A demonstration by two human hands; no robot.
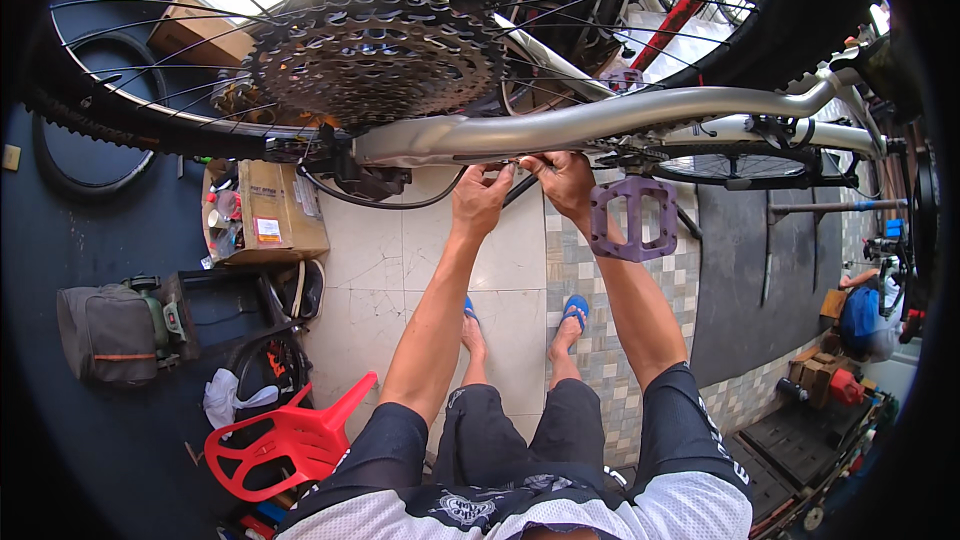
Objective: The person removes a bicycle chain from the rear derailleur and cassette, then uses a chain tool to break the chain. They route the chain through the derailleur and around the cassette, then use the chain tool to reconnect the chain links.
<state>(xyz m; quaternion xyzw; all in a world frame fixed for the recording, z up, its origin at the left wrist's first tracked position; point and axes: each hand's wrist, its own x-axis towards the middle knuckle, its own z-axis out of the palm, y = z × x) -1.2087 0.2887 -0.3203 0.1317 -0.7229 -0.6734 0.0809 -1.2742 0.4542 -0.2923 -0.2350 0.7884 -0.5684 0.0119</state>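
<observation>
silver bike frame (pixel 560 124); left hand (pixel 480 200), right hand (pixel 567 184) beneath, apparently pinching

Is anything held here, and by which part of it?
Cannot tell: the left hand and right hand have fingertips near the silver frame tube; anything pinched is too small to identify.

Place: bike workshop, or garage used as one; can't tell which
Top: silver bike (pixel 560 125) across frame
Upper right: red bike frame (pixel 685 10)
Upper left: loose tyre (pixel 98 190)
Left: filled cardboard box (pixel 275 205)
Underfoot: pale floor tiles (pixel 350 310)
</observation>
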